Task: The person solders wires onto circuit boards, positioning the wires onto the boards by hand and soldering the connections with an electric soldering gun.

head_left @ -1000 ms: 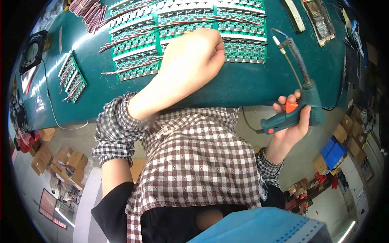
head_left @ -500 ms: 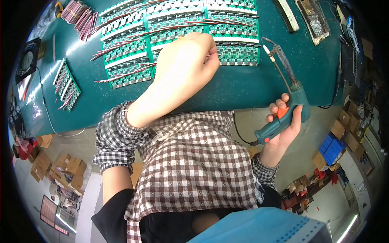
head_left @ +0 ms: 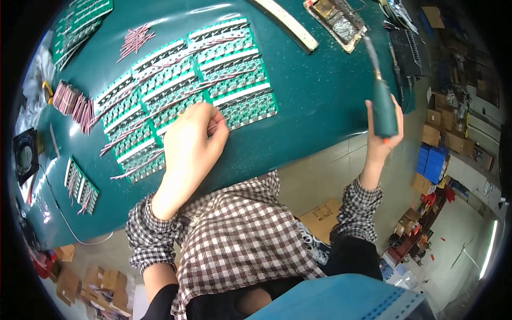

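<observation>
My left hand is closed in a pinch above the near part of the green circuit boards. A thin reddish wire shows at its fingertips; the rest of it is hidden by the hand. Over the right part of the table, my right hand grips a green soldering gun by its body. The gun's tip points away from me, at the near right edge of a metal solder tray. Whether the tip touches the tray, I cannot tell. Several red and black wires lie across the boards.
Bundled wires and a loose wire pile lie at the left and far left. A small board panel and a black fan sit nearer left. A long pale bar lies beside the tray; a black box stands right.
My view has turned and shifted right. The soldering gun has swung from the table's near edge out to the solder tray. My left hand stays pinched over the boards.
</observation>
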A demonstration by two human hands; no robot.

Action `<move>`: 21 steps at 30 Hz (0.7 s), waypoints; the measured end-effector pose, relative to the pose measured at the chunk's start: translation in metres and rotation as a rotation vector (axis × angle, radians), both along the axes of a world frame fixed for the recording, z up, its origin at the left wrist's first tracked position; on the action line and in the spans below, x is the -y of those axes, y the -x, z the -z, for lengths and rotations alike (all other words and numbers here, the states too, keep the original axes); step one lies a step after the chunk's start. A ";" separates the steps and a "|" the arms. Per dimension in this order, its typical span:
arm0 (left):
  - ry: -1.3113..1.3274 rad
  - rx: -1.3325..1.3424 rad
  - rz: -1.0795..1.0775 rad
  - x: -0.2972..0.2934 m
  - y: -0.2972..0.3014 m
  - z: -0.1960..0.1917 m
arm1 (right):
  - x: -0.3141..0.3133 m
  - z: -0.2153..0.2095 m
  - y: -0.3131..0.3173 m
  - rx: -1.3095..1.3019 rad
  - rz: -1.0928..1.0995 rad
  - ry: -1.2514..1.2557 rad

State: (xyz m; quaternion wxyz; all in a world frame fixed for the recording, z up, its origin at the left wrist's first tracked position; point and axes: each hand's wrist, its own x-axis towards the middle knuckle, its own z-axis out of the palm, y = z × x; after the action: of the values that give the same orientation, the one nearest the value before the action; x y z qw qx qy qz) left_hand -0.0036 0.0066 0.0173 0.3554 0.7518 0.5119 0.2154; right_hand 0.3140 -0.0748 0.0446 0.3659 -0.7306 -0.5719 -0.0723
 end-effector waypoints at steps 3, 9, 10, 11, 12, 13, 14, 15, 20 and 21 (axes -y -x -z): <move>0.017 -0.001 -0.013 0.000 0.001 -0.004 | -0.008 -0.002 -0.015 0.215 -0.055 0.066; 0.020 -0.046 -0.011 -0.002 0.001 -0.008 | -0.020 -0.005 -0.021 0.382 -0.104 0.134; 0.034 -0.046 -0.013 -0.002 0.001 -0.009 | -0.021 -0.006 -0.021 0.380 -0.102 0.136; 0.048 -0.045 -0.014 -0.003 0.001 -0.009 | -0.021 -0.007 -0.020 0.381 -0.123 0.161; 0.049 -0.046 -0.012 -0.003 0.001 -0.009 | -0.021 -0.008 -0.020 0.382 -0.143 0.186; 0.058 -0.055 -0.011 -0.002 0.001 -0.009 | -0.020 -0.011 -0.019 0.379 -0.143 0.187; 0.066 -0.064 -0.011 -0.002 0.001 -0.009 | -0.019 -0.014 -0.018 0.350 -0.158 0.177; 0.067 -0.066 -0.011 -0.003 0.001 -0.009 | -0.019 -0.016 -0.018 0.321 -0.173 0.167; 0.090 -0.050 -0.007 -0.003 -0.001 -0.010 | -0.022 -0.011 -0.023 0.327 -0.129 0.195; 0.091 -0.050 -0.006 -0.003 -0.001 -0.010 | -0.021 -0.011 -0.022 0.341 -0.153 0.225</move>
State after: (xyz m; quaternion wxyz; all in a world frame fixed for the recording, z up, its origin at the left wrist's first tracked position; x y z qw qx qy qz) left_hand -0.0023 0.0098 0.0272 0.3756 0.7386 0.5319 0.1744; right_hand 0.3358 -0.0536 0.0553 0.1844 -0.6983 -0.6839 -0.1027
